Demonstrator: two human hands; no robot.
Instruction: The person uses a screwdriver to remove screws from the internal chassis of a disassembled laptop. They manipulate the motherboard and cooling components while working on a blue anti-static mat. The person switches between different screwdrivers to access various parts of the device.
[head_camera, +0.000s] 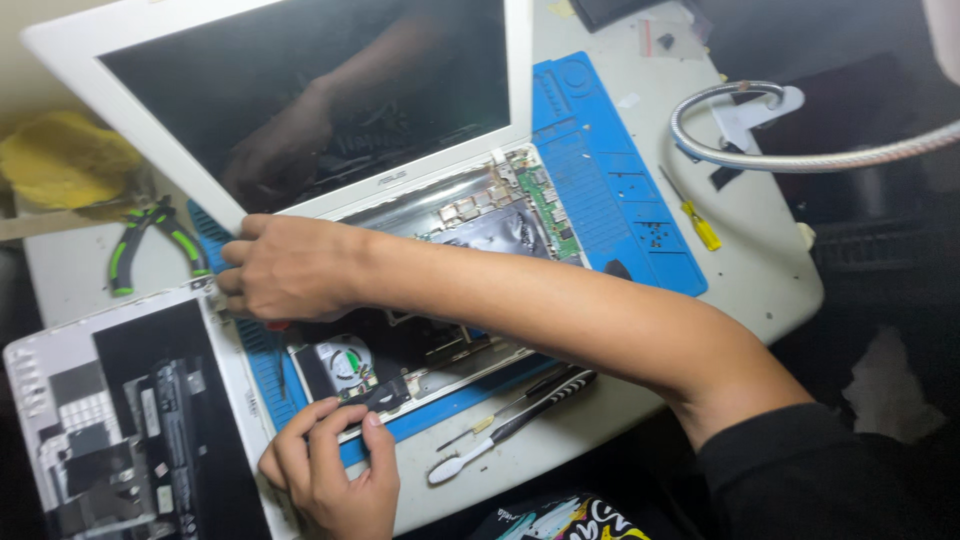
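From the head camera, an opened white laptop (420, 260) is seen lying on a blue work mat (620, 190), and everything else is placed by it. Its dark screen is tipped up at the far side, and its inner boards and a small round fan (345, 362) are laid bare.

The right hand (285, 268) is reached across the laptop to its left edge, just under the screen corner. The fingers are curled down and closed over that edge. A bit of red shows under the hand, but whether something is gripped there cannot be told.

The left hand (330, 470) is set at the near edge of the laptop, beside the fan. Its thumb and first finger are pinched together on a small dark part there, and the other fingers are loosely bent.

It is judged that the work is done best if the near edge is held steady and the pull at the left edge is kept slow and gentle, so that thin parts are not bent.

No box or cup is seen. Small shallow trays are moulded into the mat to the right of the laptop, and a few tiny dark screws (655, 235) are lying on the mat there. Beyond the mat, a yellow screwdriver (695, 220) is laid.
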